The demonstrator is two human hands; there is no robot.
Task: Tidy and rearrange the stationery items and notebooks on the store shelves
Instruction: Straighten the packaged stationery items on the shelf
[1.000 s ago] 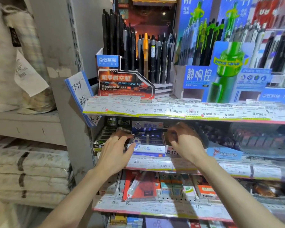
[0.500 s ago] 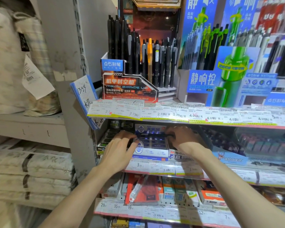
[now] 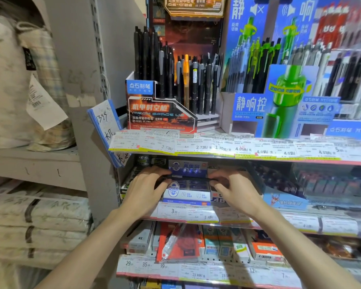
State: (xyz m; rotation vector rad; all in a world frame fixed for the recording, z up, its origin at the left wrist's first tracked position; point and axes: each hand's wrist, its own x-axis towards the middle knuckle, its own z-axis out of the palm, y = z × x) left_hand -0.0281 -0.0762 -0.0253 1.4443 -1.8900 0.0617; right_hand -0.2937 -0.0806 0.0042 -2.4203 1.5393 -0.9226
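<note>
Left hand and right hand still flank blue-white box on middle shelf, now reaching slightly deeper than before. Fingers curled, fingertips touching box's top rear corners. Box position unchanged; firm grip cannot tell.

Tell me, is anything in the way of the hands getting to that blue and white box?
Nothing visible. The left hand and right hand are already at either side of the blue and white display box.

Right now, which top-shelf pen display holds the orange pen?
The red-fronted pen display on the left; one orange pen stands among its black ones. The blue display shows none.
</note>
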